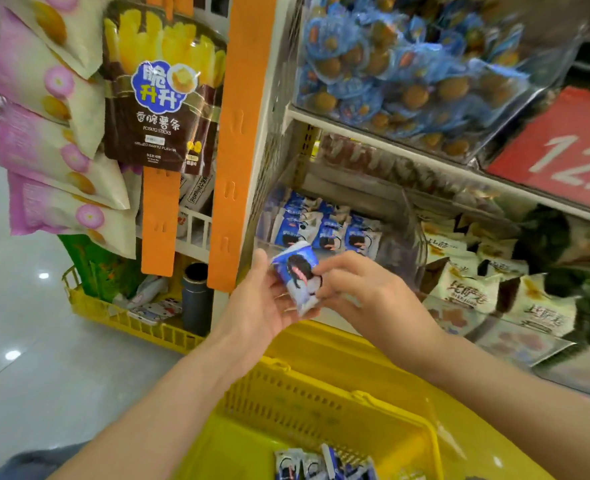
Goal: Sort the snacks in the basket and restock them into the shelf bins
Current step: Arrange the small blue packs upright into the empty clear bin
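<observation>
Risk, head view: dropping blue snack packet (298,275) back into yellow basket (304,403) below, or slipping it among neighbouring cream packets (470,289) rather than into clear bin (409,233) of matching blue ones (glossy wrapper, shallow fingertip pinch, bins side by side). Lies cradled in left hand (258,303), thumb against its left edge; pinched at right edge by right hand (366,292); hovers just before that bin's front lip, above basket.

A shop: snack-filled shelf bins (407,74), a red price sign (563,150), yellow shopping basket (321,403).
</observation>
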Available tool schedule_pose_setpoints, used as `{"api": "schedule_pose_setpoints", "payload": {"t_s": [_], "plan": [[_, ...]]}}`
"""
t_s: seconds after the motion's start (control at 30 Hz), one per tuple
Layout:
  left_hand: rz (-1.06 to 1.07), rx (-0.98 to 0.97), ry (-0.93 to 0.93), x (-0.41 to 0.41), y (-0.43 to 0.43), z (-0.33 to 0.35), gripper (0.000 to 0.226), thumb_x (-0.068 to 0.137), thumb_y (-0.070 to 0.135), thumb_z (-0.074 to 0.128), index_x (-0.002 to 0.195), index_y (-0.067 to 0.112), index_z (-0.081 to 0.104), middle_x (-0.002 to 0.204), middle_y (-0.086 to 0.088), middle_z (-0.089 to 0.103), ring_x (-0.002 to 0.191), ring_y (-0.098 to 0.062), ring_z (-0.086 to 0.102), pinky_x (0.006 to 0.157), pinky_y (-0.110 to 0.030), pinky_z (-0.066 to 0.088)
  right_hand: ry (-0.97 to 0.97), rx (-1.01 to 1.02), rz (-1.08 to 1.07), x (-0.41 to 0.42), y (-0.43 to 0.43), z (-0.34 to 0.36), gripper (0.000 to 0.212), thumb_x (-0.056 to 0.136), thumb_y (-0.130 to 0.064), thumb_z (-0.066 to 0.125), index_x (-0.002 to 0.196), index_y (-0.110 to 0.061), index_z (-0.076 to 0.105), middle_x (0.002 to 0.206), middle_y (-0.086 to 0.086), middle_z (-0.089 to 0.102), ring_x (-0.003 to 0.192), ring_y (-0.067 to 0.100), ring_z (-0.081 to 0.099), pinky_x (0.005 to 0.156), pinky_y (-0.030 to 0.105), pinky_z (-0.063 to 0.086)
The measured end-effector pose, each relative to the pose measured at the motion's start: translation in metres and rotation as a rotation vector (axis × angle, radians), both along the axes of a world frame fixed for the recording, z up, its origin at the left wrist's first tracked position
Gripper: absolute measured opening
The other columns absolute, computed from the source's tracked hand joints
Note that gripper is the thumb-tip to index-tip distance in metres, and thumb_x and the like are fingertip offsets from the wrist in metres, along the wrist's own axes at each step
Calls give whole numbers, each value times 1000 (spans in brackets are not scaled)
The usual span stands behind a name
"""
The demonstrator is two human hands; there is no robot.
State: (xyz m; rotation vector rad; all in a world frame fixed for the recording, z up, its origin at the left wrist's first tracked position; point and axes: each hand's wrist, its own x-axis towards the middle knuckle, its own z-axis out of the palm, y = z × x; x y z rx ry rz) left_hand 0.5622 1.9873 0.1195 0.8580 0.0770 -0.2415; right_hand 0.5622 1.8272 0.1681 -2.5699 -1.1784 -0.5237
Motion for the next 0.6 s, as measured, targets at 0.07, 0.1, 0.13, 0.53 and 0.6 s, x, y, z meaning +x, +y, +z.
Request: {"api": "schedule_pose_setpoints", "payload": {"t_s": [0.07,0.1,0.13,0.53,0.6], "plan": [[-25,-38,-16,-4,0,0,45,86,38,48,120,9,55,109,-15,67,90,-20,68,69,-35,56,-23,-139,42,-4,-6,-2,4,81,-12,69,85,-13,68,115,7,62,103,24,61,65,43,56],[-28,30,-37,-4,-1,-2,39,85,28,54,117,8,57,107,-14,67,87,-17,68,67,-33,56,0,-165,58,-5,-9,-4,5,83,-13,68,88,-14,68,119,7,61,107,23,60,69,43,56],[-21,130,-51,-4,-1,-4,32,85,18,57,115,7,59,108,-13,66,87,-16,67,67,-31,55,53,-150,56,-6,-11,-6,8,86,-16,65,94,-16,67,122,3,59,111,18,57,76,40,56],[128,691,-366,-1,-20,-8,28,84,20,65,102,34,49,105,12,64,89,1,64,71,-18,53,732,565,-269,14,-13,-11,19,84,-25,65,98,-36,60,93,-17,69,85,-7,63,71,7,48],[183,806,-404,6,-27,-4,29,83,26,66,98,40,44,102,18,59,90,3,61,71,-16,51,725,592,-257,20,-17,-8,20,81,-25,67,99,-32,62,93,-15,71,87,-3,65,73,10,50]]}}
